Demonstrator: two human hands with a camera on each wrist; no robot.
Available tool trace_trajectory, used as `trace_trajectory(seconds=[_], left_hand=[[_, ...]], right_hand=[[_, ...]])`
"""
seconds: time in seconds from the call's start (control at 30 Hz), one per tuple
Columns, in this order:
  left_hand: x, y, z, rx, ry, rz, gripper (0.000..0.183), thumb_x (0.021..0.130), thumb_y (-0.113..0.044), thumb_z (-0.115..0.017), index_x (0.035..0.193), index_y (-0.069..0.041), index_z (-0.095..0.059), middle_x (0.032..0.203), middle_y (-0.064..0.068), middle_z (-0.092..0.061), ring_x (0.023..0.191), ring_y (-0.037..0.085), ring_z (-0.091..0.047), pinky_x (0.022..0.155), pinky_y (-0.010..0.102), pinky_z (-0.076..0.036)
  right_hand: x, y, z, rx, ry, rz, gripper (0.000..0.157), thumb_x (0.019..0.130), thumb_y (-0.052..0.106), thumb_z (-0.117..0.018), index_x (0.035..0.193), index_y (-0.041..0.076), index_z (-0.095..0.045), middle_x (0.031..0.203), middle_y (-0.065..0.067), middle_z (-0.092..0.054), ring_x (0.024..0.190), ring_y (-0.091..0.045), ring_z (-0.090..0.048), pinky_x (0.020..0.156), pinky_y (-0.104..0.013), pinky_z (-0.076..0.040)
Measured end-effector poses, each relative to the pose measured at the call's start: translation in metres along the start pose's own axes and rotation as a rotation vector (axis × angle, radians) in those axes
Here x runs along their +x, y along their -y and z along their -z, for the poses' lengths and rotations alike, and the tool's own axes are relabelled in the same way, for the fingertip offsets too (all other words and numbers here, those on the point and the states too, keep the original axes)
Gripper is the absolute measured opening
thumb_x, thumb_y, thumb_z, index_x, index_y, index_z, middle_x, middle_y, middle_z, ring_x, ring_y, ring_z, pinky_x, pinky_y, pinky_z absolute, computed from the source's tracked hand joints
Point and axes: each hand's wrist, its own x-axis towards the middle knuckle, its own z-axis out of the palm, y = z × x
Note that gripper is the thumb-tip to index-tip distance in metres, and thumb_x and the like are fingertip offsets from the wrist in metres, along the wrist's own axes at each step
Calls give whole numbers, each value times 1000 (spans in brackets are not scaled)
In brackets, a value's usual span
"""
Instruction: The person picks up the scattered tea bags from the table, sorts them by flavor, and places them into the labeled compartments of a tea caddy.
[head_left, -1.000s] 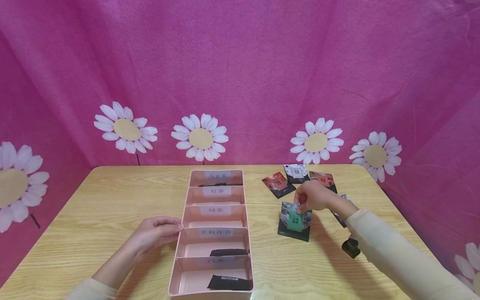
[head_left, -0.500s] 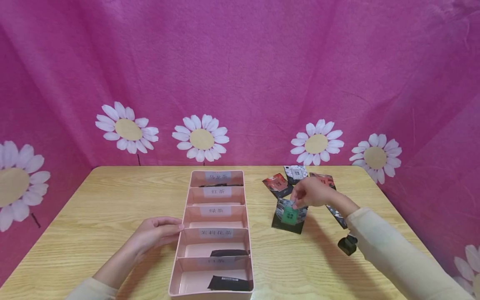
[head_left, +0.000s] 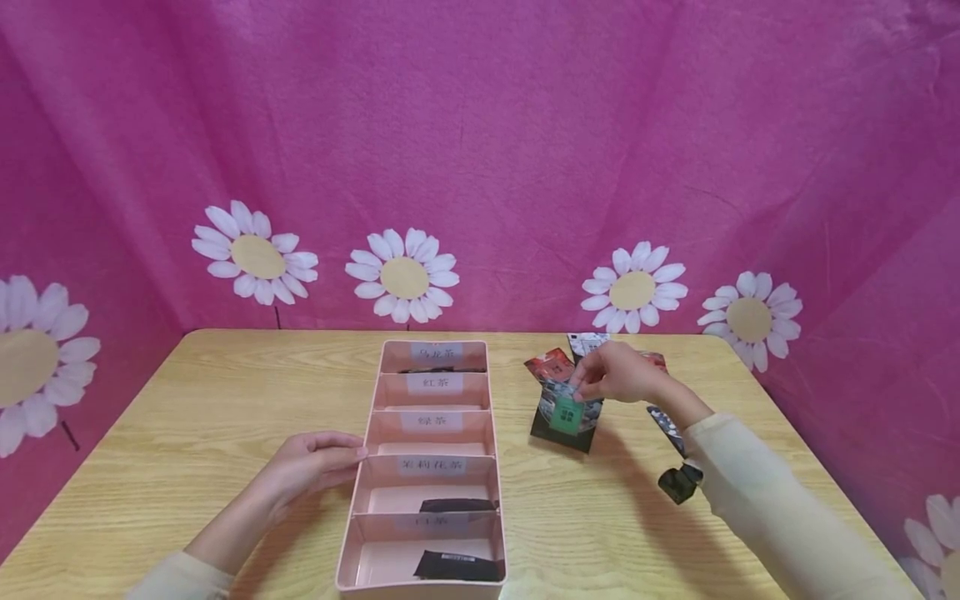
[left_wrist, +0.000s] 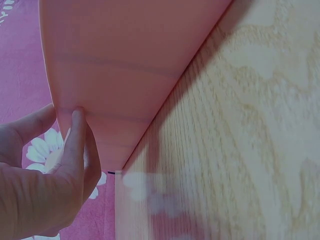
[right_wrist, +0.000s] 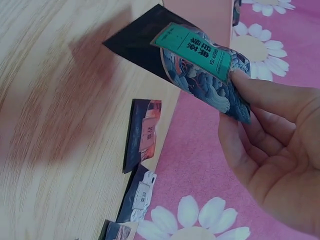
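Note:
A pink divided box (head_left: 360,483) with paper labels stands lengthwise on the table. My left hand (head_left: 315,468) holds its left wall, thumb at the rim and fingers against the outside, as the left wrist view (left_wrist: 55,185) also shows. Some compartments contain black sachets (head_left: 459,567). To the right of the box, my right hand (head_left: 618,372) pinches the top edge of a dark tea sachet with a green label (head_left: 567,415). The right wrist view shows this green tea sachet (right_wrist: 200,62) tilted above the table, with thumb in front and fingers behind.
Behind the right hand lie a red-labelled sachet (head_left: 549,365), a white-labelled one (head_left: 588,343) and another red one (head_left: 656,359), partly hidden. Another patterned sachet (head_left: 666,427) lies beneath the right forearm. A small black object (head_left: 678,483) shows beside the sleeve. A pink curtain (head_left: 480,167) hangs behind the table.
My right hand has lifted the green tea sachet and carried it leftward and slightly away, partly over the red-labelled one. The left hand and box stay put.

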Motion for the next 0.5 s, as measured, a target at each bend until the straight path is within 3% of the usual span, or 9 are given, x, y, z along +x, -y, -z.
trace_trajectory(seconds=[0.5], left_hand=[[0, 0, 0, -3, 6, -6, 46, 89, -12, -65, 123, 17, -51, 96, 0, -69, 90, 7, -67, 89, 25, -60]], right_hand=[[-1, 20, 1, 25, -74, 63, 8, 80, 7, -75, 85, 1, -72, 76, -8, -73, 67, -6, -60, 58, -17, -53]])
